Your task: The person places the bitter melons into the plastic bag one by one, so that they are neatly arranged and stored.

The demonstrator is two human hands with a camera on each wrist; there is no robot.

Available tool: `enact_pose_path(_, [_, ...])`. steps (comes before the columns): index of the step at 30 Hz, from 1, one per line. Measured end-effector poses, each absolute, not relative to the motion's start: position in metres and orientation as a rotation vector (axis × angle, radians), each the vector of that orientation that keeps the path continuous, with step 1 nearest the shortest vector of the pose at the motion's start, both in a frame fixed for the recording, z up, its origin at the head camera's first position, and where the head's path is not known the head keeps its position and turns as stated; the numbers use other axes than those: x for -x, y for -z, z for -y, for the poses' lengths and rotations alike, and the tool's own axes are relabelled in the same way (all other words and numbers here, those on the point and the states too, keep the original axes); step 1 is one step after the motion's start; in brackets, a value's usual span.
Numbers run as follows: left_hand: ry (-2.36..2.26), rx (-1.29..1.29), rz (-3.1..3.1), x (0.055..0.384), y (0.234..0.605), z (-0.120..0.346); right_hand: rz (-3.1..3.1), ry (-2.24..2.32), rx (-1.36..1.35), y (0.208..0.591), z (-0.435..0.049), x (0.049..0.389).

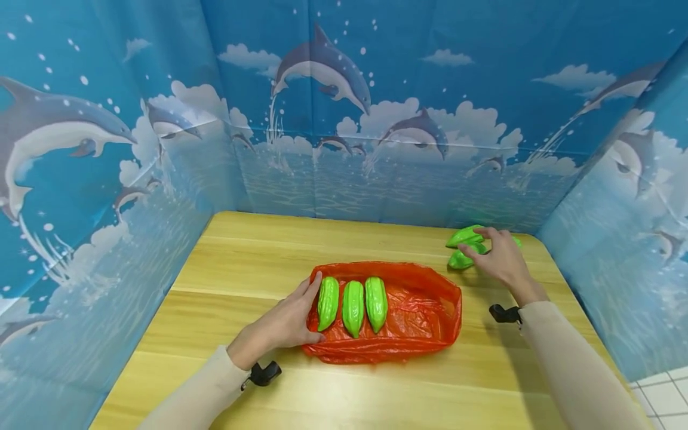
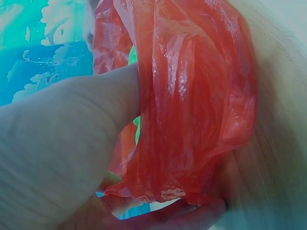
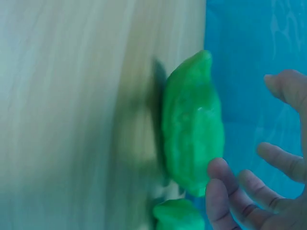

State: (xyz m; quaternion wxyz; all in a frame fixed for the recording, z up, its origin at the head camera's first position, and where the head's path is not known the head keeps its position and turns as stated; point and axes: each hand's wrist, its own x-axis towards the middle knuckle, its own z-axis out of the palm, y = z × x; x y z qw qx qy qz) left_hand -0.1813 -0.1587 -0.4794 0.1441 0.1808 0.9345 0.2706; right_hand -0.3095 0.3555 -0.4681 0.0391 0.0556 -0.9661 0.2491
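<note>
A red plastic bag [image 1: 419, 352] lies on the table with its mouth spread wide. Three bright green, ridged bitter melons [image 1: 353, 307] rest side by side in its left half. My left hand [image 1: 285, 316] grips the bag's left end; in the left wrist view the thumb reaches inside the red film [image 2: 192, 86], with fingers below it. Over more bitter melons [image 1: 464, 236] at the far right hovers my right hand [image 1: 502, 257], fingers spread and nothing held. The right wrist view has one bitter melon [image 3: 192, 129] near the fingertips and part of another [image 3: 178, 214] below.
The wooden table [image 1: 226, 269] ends at the back against a blue dolphin-print curtain [image 1: 333, 179], which also stands along both sides. A green tip [image 1: 517, 241] shows behind the right hand. White floor tiles [image 1: 663, 397] appear at the lower right.
</note>
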Motion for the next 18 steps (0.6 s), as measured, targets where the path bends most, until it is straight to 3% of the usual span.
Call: enact_pose_path(18, [-0.766,-0.507,-2.69,0.184,0.48,0.159,3.06,-0.688,-0.063,0.492,-0.36,0.313])
